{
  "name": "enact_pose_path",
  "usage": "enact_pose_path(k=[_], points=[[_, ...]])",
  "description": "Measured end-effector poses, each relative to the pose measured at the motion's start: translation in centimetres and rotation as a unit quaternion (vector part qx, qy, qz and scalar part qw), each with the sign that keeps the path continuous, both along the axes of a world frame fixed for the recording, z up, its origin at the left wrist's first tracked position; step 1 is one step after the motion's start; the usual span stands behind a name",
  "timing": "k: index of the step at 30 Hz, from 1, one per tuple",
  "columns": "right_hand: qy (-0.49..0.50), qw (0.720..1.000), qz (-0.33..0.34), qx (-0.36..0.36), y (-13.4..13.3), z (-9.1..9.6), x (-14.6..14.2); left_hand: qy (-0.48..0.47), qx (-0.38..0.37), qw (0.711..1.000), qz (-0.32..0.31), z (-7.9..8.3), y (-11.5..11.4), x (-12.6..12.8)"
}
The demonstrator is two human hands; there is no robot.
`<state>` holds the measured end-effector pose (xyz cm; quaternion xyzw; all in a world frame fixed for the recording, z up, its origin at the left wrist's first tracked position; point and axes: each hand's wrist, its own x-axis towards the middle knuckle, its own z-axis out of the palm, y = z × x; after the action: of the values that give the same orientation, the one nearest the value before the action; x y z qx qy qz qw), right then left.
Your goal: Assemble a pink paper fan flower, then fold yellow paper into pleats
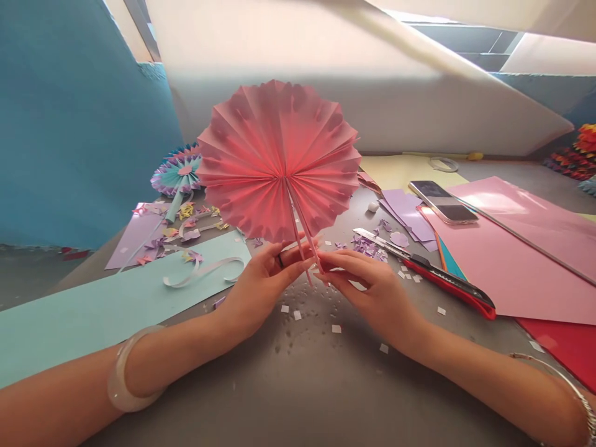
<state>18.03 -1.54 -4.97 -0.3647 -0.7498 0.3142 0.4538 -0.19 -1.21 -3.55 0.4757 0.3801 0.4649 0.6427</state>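
The left hand [263, 292] and right hand [372, 298] pinch the thin paper sticks [302, 234] of the pink pleated paper fan [278, 160], held up over the counter [298, 385]; too strong pinch could bend these sticks or tear the fan at its centre

Nothing legible anywhere — no label, brand or number shows.

Papercraft table [298, 397] — pink card [512, 242], craft knife [447, 282]
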Motion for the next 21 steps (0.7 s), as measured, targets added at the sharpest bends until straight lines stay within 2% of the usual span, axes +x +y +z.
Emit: enact_pose_path(k=[3,10,15,21], points=[[0.003,1.0,0.003,-0.006,0.04,-0.21,0.06,0.016,0.008,1.0,0.011,-0.22,-0.11,-0.07],[0.01,1.0,0.018,-0.001,-0.03,-0.58,0.22,0.001,0.006,1.0,-0.013,-0.34,-0.2,0.12],[0.051,0.997,0.03,-0.057,-0.01,-0.34,0.09,-0.017,-0.002,0.999,-0.039,-0.33,-0.19,0.14],[0.102,0.985,0.042,-0.131,0.14,-0.31,-0.13,-0.016,-0.013,0.999,-0.028,-0.42,-0.3,0.13]])
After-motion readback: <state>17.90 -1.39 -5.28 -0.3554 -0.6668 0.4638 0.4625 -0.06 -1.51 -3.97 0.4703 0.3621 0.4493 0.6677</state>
